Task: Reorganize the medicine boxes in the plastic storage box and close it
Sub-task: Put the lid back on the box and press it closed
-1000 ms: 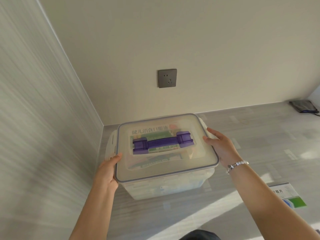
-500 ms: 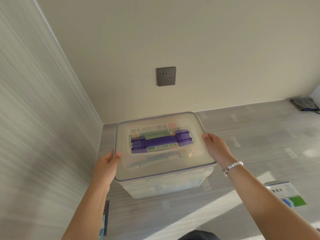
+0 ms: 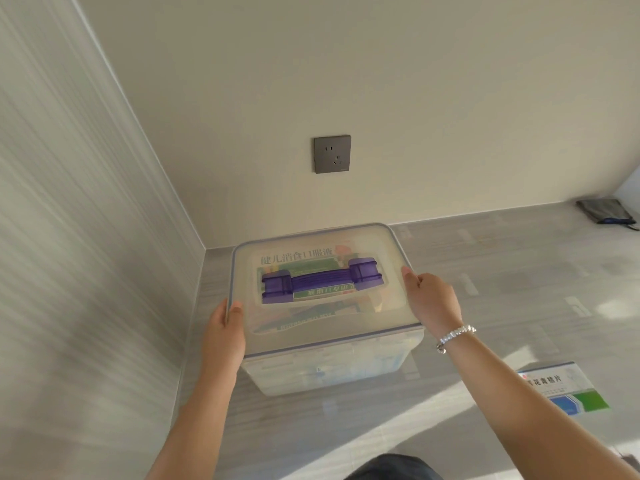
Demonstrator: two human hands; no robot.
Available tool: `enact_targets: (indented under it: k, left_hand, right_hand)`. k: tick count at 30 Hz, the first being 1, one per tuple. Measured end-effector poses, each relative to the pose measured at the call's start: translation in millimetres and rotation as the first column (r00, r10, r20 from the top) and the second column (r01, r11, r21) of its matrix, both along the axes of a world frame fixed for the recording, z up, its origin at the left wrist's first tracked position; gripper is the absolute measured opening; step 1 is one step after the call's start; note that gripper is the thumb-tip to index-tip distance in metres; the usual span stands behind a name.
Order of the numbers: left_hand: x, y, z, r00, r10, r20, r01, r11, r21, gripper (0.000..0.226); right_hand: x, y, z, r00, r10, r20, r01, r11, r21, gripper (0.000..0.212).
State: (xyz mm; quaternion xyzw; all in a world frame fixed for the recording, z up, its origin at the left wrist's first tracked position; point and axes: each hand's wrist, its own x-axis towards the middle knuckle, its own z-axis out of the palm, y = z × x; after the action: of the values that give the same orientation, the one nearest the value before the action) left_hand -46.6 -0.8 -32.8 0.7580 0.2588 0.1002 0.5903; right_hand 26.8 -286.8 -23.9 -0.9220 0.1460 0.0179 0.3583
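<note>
Medicine boxes (image 3: 304,271) blurred under lid (image 3: 388,317)

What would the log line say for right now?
lid: on storage box | left hand: left edge | right hand: right edge | medicine box: floor, outside

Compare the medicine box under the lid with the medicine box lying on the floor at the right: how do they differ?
The medicine box under the lid sits inside the closed plastic storage box, blurred by the lid; the medicine box on the floor lies outside, uncovered. The first lies between both hands; neither hand touches the second. Both show white and green printing.
</note>
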Motion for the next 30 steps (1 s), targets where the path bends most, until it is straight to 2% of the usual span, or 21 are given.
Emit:
enact_targets:
  k: [7,10,12,14,17,19,22,24,28,30]
  left_hand:
    - [2.7,1.5,-4.1,1.000,-0.020,-0.003,0.020,0.998,0.061,0.035]
    - [4.4,4.4,-3.8,0.995,-0.066,-0.075,0.082,0.966,0.246,0.042]
    - [6.9,6.9,0.8,0.978,-0.169,-0.121,0.207,0.857,0.472,0.056]
    - [15.2,9.2,5.0,0.944,-0.275,-0.183,0.326,0.683,0.654,0.062]
    - [40.8,13.4,8.8,0.883,-0.315,-0.349,0.466,0.488,0.738,0.066]
    - [63.3,13.0,9.8,0.861,-0.316,-0.399,0.503,0.403,0.764,0.067]
    - [97.4,6.0,9.3,0.852,-0.337,-0.402,0.508,0.343,0.790,0.067]
    - [118.9,0.6,10.4,0.839,-0.368,-0.400,0.517,0.314,0.796,0.066]
    - [149.1,-4.4,16.9,0.834,-0.429,-0.348,0.505,0.336,0.795,0.054]
    - [156.2,-5.4,18.5,0.821,-0.436,-0.368,0.523,0.319,0.790,0.053]
  right_hand:
    - [3.5,-10.2,-2.8,0.998,0.059,-0.009,-0.060,0.997,-0.045,0.055]
    - [7.6,-7.6,-3.2,0.992,0.124,-0.028,-0.126,0.988,-0.092,0.048]
    - [13.7,0.0,-1.0,0.986,0.163,-0.023,-0.165,0.982,-0.092,0.044]
    - [23.2,8.1,2.4,0.971,0.236,-0.027,-0.237,0.957,-0.165,0.057]
    - [40.8,21.4,4.9,0.929,0.368,-0.027,-0.356,0.875,-0.329,0.063]
    - [53.3,31.6,3.2,0.909,0.415,-0.037,-0.391,0.819,-0.419,0.062]
    - [71.6,50.3,1.0,0.874,0.484,-0.038,-0.434,0.743,-0.510,0.062]
    - [85.7,60.4,3.5,0.844,0.535,-0.033,-0.474,0.716,-0.513,0.058]
    - [110.7,75.4,10.1,0.802,0.598,0.012,-0.499,0.680,-0.538,0.046]
    - [118.8,82.3,11.8,0.786,0.618,-0.003,-0.520,0.658,-0.544,0.045]
